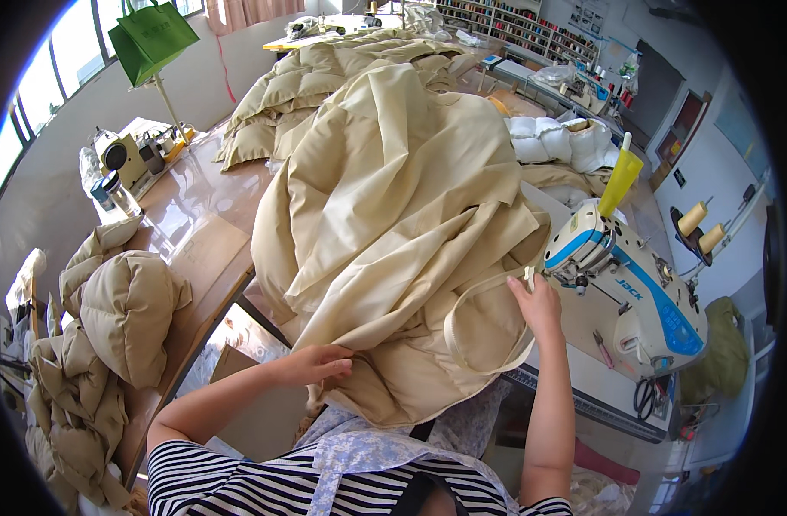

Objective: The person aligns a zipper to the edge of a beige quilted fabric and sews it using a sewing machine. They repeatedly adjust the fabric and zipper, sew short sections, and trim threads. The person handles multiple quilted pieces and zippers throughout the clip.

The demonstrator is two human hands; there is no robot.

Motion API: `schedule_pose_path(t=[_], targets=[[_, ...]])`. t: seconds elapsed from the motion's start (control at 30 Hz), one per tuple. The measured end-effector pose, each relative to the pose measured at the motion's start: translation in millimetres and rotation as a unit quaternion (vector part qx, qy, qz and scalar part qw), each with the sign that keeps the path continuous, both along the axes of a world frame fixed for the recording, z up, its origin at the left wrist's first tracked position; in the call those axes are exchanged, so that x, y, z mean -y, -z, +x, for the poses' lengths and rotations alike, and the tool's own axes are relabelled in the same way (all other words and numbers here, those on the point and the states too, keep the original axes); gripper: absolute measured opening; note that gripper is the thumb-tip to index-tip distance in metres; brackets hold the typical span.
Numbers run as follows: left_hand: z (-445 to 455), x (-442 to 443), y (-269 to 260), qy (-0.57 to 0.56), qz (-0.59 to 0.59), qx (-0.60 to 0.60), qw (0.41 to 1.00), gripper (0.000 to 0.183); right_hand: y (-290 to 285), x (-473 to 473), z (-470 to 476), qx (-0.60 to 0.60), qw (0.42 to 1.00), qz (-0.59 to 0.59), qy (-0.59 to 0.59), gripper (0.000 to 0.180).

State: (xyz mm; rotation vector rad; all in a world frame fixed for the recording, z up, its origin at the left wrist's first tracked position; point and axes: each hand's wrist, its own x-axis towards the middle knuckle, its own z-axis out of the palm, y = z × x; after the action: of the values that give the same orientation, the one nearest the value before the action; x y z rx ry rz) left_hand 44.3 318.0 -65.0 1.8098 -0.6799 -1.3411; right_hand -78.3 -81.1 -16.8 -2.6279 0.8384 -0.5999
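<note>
A large beige garment [393,187] lies in loose folds before me, spilling over the table's front edge towards my lap. My left hand [319,364] rests against its near left part, fingers pointing right; whether they pinch the cloth is unclear. At the right, beside the needle end of a Jack sewing machine [632,287], my right hand [538,304] grips the upper end of a cream zipper tape [454,329]. The tape loops down over the garment and back up towards that hand. A zipped or toothed edge runs along the garment's lower hem.
Small scissors [603,349] and black-handled shears [643,398] lie by the machine. Quilted beige pieces [127,316] hang over the left table edge. Another quilted pile [316,77] lies behind the garment. Bottles [119,193] stand at the left; thread cones [693,219] stand right.
</note>
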Motion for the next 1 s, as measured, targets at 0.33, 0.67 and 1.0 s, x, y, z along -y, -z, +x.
schedule_pose_path(t=[0.33,0.67,1.0], targets=[[40.2,32.6,-2.2,-0.306,-0.104,-0.128,0.938,0.068,30.8,-208.1,4.7,-0.122,0.826,0.17,-0.524,0.025],[51.5,-120.7,-104.0,-0.233,-0.025,0.388,0.891,0.041,-91.3,4.1,39.6,0.192,0.972,0.086,-0.107,0.045],[213.9,-90.2,-258.4,-0.275,0.348,0.774,0.452,0.038,43.0,-194.2,15.0,0.082,0.848,0.271,-0.448,0.031]])
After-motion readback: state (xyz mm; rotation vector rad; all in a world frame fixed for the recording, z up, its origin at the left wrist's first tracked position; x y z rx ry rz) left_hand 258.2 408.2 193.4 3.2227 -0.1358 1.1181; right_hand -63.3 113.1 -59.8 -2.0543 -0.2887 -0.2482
